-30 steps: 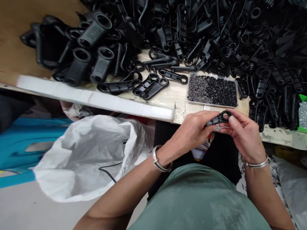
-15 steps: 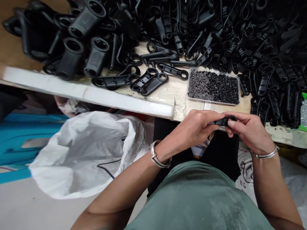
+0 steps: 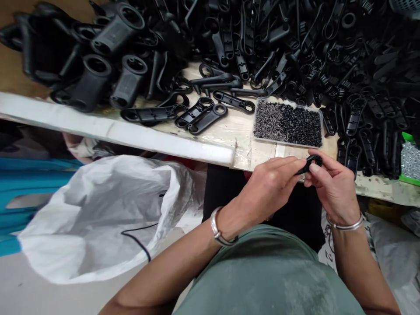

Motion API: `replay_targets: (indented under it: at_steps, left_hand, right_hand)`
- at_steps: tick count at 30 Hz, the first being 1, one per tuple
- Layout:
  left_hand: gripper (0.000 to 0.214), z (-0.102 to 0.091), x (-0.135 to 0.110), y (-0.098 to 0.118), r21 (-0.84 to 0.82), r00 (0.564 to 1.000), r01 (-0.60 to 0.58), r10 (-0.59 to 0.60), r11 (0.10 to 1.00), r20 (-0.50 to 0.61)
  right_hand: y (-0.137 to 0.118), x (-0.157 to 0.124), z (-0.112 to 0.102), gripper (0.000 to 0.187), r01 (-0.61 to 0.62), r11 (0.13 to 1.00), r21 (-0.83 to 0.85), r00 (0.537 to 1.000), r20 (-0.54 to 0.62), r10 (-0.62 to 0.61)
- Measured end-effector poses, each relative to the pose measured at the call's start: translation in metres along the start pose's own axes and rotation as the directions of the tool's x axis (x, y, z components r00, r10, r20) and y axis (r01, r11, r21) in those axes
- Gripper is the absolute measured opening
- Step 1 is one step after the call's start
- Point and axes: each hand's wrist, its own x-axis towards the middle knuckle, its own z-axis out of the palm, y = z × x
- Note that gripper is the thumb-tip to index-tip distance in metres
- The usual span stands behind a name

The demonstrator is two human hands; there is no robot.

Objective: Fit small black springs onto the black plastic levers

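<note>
Both hands hold one black plastic handle (image 3: pixel 308 165) with a ring-shaped end, just over the table's front edge. My left hand (image 3: pixel 271 181) is closed round its shank, which the fingers mostly hide. At the ring end, my right hand (image 3: pixel 334 179) pinches it, thumb on the ring and fingers behind. Directly beyond the hands is a clear plastic box (image 3: pixel 288 142) filled with tiny black and grey pieces (image 3: pixel 285 122). Similar black handles (image 3: pixel 234 101) lie to the left of the box, some with their ribbed undersides up.
Heaps of black plastic parts (image 3: pixel 308 57) cover the back of the table. A white foam strip (image 3: pixel 131 135) runs along its front left edge. Below hangs an open white sack (image 3: pixel 65 236) with a black cord. At right stands a green tray (image 3: pixel 410 178) of small silvery pieces.
The handle has turned in my hands, so its ring now stands more tilted and less of the shank shows. My view has shifted slightly to the right.
</note>
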Motion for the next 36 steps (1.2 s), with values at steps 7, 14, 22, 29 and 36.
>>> replay_targets:
  at_steps: [7,14,22,29,36]
  left_hand:
    - [0.017,-0.018,0.008,-0.007,-0.152,0.990,0.052,-0.031,0.987,0.138]
    - [0.023,-0.022,0.009,-0.012,-0.205,0.964,0.142,-0.088,0.968,0.251]
    - [0.033,-0.023,0.011,-0.016,-0.228,0.965,0.167,-0.112,0.959,0.236]
    - [0.036,-0.020,0.010,-0.016,-0.212,0.965,0.183,-0.135,0.960,0.225]
    - [0.032,-0.018,0.010,-0.018,-0.198,0.962,0.190,-0.141,0.962,0.236]
  right_hand:
    - [-0.018,0.005,-0.017,0.035,0.032,0.963,-0.267,0.981,0.192,0.021]
    - [-0.027,0.012,-0.021,0.032,0.016,0.935,-0.355,0.945,0.312,0.102]
    - [-0.015,0.013,-0.026,0.043,-0.173,0.984,-0.050,0.943,0.280,0.181]
    - [-0.010,0.012,-0.024,0.042,-0.185,0.983,0.006,0.953,0.245,0.178]
    - [-0.008,0.013,-0.018,0.047,-0.183,0.983,-0.008,0.960,0.213,0.180]
